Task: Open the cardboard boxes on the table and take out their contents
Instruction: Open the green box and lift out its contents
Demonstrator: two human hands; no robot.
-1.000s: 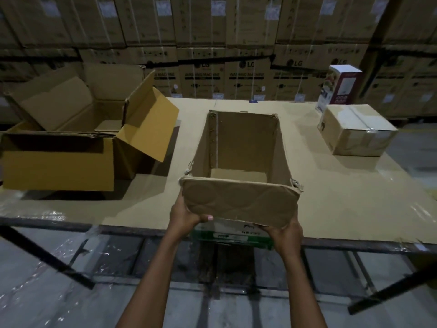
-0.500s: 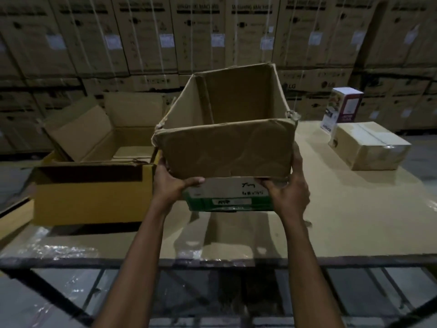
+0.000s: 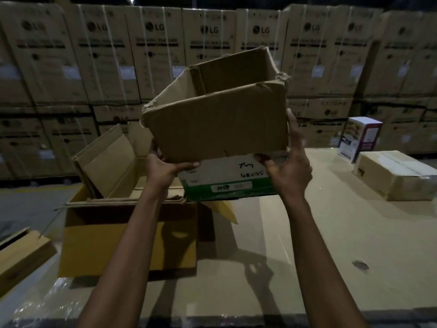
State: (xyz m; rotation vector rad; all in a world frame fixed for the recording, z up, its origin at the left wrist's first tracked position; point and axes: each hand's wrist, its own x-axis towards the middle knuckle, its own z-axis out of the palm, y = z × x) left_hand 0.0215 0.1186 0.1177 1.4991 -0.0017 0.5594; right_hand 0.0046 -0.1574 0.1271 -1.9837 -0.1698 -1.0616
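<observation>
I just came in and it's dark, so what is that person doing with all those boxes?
A person holds an open brown box tilted above the table, left hand gripping its lower left corner, right hand its right side. A big yellow box stands open on the table. A taped box at the right is unopened.

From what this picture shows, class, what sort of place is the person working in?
Probably a warehouse: strapped LG washing-machine cartons are stacked high along the back, and the work table carries an opened yellow box and a taped box.
</observation>
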